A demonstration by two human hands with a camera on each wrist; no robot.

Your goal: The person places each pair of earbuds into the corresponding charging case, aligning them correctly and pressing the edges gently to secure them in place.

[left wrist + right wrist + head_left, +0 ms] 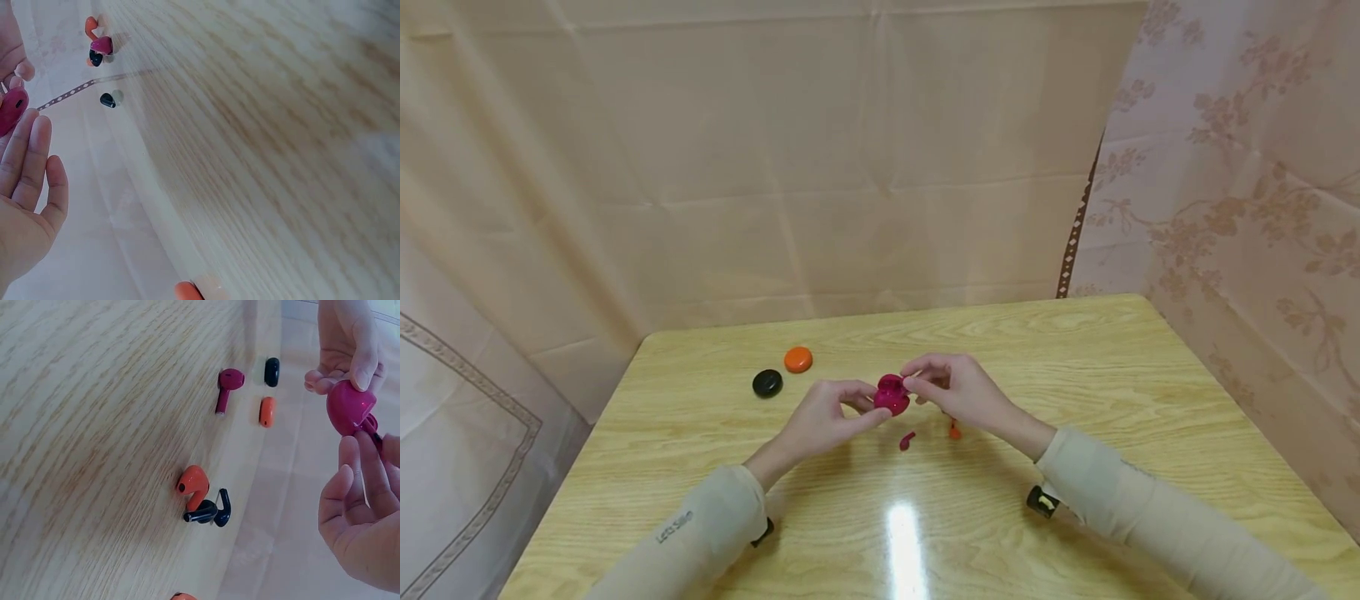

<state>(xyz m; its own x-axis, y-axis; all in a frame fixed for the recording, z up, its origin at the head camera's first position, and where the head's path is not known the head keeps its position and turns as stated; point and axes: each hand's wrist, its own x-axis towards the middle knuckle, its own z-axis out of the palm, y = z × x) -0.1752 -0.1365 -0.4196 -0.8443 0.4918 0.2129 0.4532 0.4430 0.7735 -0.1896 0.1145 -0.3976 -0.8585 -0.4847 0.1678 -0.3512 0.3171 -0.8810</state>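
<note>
In the head view my left hand (827,417) holds an open magenta earbud case (891,405) above the table, thumb on its near side. My right hand (961,390) is at the case's right edge, fingertips touching the opening. From the right wrist, a small magenta earbud (377,442) with a dark part shows between the right thumb and fingers, mostly hidden, against the case. Another magenta earbud (907,441) lies on the table below the hands.
A black case (767,382) and an orange case (798,359), both closed, sit at the table's back left. Under the right hand lie an orange earbud (195,478) and black earbuds (222,515) close together. Curtains hang behind the wooden table (1075,350).
</note>
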